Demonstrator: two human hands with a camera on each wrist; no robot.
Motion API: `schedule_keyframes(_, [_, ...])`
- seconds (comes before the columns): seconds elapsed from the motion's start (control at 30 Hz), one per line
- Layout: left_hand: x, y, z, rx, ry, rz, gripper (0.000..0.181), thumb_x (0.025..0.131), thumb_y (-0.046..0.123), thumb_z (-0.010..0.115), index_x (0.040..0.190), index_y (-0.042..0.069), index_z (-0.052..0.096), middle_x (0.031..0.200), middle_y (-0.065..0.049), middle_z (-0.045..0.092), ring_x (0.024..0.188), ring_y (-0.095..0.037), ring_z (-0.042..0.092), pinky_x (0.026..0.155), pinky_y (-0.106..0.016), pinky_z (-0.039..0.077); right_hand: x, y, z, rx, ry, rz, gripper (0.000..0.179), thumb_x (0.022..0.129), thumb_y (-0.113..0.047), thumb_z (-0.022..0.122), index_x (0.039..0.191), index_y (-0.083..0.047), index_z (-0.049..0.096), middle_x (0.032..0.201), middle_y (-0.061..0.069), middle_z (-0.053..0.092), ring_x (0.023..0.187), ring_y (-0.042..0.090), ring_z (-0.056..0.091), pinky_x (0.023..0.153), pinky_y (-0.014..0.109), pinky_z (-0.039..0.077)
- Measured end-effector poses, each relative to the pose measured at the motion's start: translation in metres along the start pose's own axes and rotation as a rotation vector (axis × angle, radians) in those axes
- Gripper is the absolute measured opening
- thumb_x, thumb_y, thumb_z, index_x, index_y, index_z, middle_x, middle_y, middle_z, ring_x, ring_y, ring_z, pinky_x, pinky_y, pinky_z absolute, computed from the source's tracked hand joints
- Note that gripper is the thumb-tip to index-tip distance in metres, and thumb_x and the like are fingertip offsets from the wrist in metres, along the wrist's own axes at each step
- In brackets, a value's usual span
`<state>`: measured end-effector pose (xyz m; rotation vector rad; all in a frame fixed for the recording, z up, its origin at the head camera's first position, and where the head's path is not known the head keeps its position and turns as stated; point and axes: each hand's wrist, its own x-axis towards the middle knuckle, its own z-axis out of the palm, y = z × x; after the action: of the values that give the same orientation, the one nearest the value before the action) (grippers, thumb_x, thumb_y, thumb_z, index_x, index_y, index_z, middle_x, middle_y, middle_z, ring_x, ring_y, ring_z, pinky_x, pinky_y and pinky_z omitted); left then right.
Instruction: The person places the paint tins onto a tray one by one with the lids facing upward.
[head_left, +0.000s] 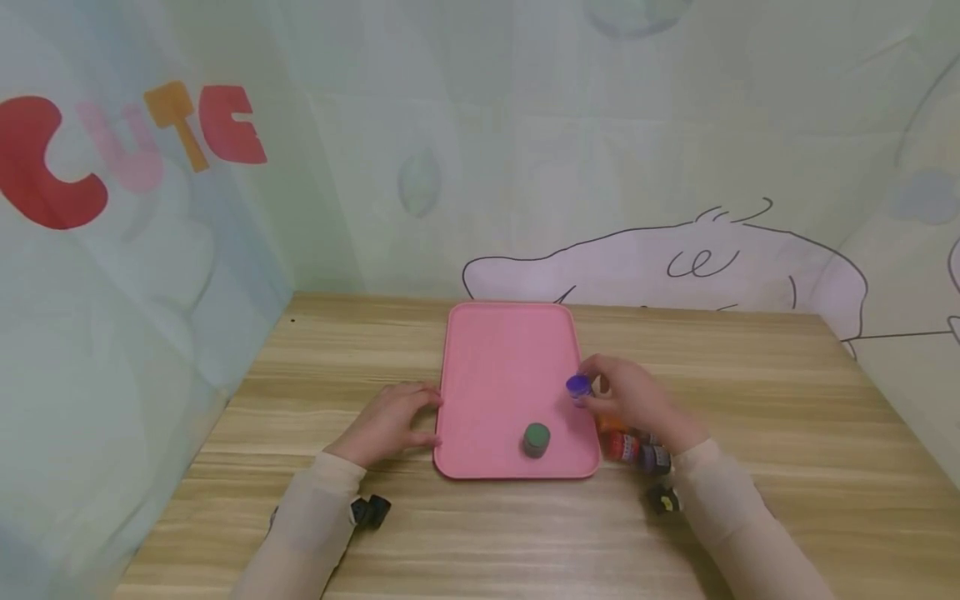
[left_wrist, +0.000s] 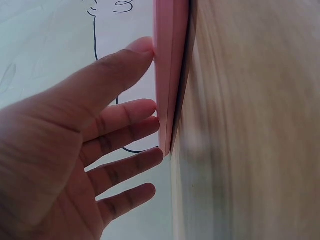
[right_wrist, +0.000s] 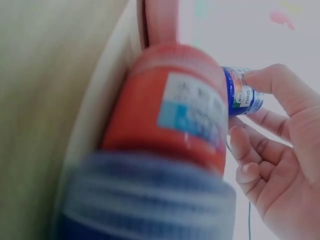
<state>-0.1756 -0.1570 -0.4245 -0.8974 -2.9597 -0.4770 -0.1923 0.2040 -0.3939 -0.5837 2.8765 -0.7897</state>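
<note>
My right hand (head_left: 632, 398) pinches a small blue paint jar (head_left: 579, 387) between thumb and fingers, over the right edge of a pink tray (head_left: 495, 367). The right wrist view shows the jar's label (right_wrist: 242, 90) under the thumb. A green jar (head_left: 536, 440) stands in the tray near its front. At the tray's left side, my left hand (head_left: 393, 421) touches the rim with spread, fairly straight fingertips. Beside the tray under my right hand lie a red jar (head_left: 622, 447), an orange jar (head_left: 611, 423) and a dark purple jar (head_left: 656, 459), partly hidden by the hand.
The tray lies on a wood-grain table (head_left: 360, 342). A printed curtain (head_left: 450, 150) hangs behind the table and along its left. Dark wrist-camera parts (head_left: 370, 511) show by the left sleeve, and another dark piece (head_left: 663, 499) by the right sleeve.
</note>
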Motion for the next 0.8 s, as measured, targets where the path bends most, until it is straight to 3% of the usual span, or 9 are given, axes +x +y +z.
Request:
schedule_keyframes(0.57, [0.000,0.001,-0.002,-0.004,-0.003,-0.002,0.053,0.075,0.036,0.080,0.117,0.006,0.066,0.127,-0.011,0.064,0.121,-0.030,0.056,0.106,-0.049,0.043,-0.002,-0.012,0.022,0.054,-0.013,-0.100,0.032,0.083,-0.029,0.074,0.111,-0.018,0.065,0.092,-0.009,0.065,0.072,0.011,0.051,0.058,0.021,0.046])
schedule_keyframes(0.8, [0.000,0.001,-0.002,0.000,0.000,0.003,0.053,0.075,0.035,0.080,0.117,0.006,0.066,0.126,-0.011,0.064,0.121,-0.030,0.056,0.106,-0.049,0.043,0.000,-0.016,0.026,0.044,-0.032,-0.107,0.032,0.084,-0.028,0.073,0.113,-0.019,0.064,0.078,-0.009,0.059,0.069,0.009,0.050,0.057,0.020,0.046])
